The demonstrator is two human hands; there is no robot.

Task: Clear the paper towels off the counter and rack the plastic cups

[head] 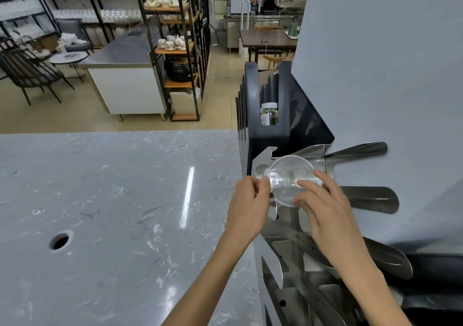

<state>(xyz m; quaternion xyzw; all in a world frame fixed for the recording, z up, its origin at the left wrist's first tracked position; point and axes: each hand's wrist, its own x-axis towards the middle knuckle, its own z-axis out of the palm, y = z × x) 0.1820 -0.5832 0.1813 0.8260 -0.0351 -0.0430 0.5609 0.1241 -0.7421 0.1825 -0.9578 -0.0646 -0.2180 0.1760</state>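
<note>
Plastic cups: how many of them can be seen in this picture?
1. The clear plastic cup is held by the left hand and the right hand at the metal cup rack beside the counter. Others may be hidden inside the rack.

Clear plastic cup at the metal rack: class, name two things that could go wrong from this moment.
1. The clear plastic cup is pinched at its rim by the left hand and right hand; squeezing might buckle it or let it slip.
2. The metal rack has pointed sheet-metal fins near the fingers; a hand could scrape one.
</note>
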